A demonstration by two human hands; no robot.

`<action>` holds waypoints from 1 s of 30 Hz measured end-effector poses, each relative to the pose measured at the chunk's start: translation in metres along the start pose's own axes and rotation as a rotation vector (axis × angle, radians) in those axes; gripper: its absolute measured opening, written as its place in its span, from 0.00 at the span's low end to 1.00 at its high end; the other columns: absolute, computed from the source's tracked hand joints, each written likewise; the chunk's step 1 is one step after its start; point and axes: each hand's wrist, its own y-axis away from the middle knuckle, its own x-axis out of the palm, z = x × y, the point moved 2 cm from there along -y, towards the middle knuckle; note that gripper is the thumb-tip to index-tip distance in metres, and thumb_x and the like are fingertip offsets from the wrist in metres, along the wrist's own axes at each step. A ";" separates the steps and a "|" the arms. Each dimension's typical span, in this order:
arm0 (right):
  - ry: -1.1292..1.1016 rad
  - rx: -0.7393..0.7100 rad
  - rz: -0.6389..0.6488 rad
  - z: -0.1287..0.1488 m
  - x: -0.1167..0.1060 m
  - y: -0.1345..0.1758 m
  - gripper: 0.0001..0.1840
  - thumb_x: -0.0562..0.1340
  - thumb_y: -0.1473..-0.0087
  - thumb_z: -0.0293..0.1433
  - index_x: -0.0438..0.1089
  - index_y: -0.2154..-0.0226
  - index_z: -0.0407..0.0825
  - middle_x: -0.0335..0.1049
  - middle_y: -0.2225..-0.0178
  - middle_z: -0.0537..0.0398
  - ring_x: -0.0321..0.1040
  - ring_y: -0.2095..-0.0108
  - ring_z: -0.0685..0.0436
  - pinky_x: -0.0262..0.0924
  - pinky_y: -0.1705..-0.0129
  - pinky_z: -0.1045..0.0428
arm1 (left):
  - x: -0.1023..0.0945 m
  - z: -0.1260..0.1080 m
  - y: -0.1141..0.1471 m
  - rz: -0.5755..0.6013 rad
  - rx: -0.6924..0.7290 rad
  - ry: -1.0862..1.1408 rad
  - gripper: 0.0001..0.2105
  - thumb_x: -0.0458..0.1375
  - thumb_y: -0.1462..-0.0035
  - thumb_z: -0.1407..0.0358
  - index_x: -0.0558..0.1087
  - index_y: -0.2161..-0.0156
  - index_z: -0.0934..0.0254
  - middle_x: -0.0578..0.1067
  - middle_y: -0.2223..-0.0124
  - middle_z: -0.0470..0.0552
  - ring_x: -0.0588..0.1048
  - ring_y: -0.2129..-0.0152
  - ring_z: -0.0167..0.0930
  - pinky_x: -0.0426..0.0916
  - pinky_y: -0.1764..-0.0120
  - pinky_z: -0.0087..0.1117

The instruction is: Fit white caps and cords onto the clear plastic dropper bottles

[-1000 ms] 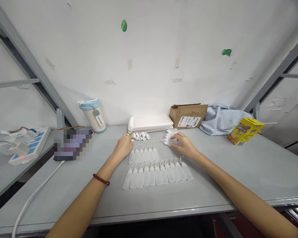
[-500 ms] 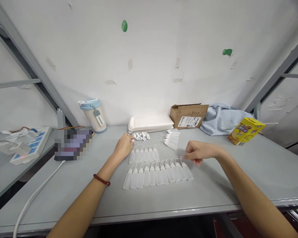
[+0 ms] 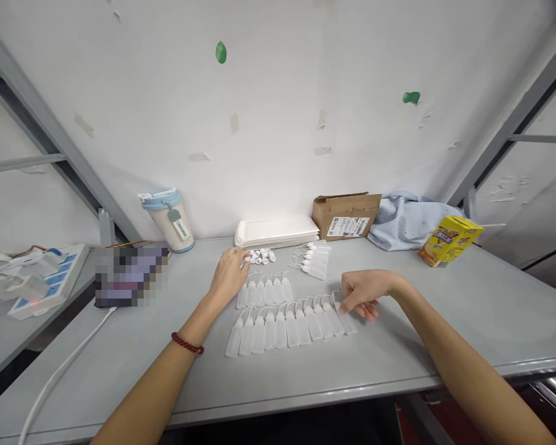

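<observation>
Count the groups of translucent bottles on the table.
3: a front row ending by the right hand; a shorter row behind it, near the left hand; a cluster before the cardboard box. The hands may hide some.

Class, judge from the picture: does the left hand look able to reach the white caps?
Probably yes: the left hand is right beside the caps, and nothing visible blocks the way.
</observation>
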 end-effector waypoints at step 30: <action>-0.328 -0.629 -0.615 0.043 0.022 -0.007 0.19 0.58 0.48 0.45 0.71 0.69 0.46 0.69 0.69 0.54 0.62 0.72 0.49 0.57 0.70 0.54 | -0.016 -0.079 0.028 0.367 0.005 0.942 0.11 0.56 0.46 0.61 0.73 0.60 0.65 0.75 0.60 0.53 0.73 0.62 0.32 0.67 0.57 0.33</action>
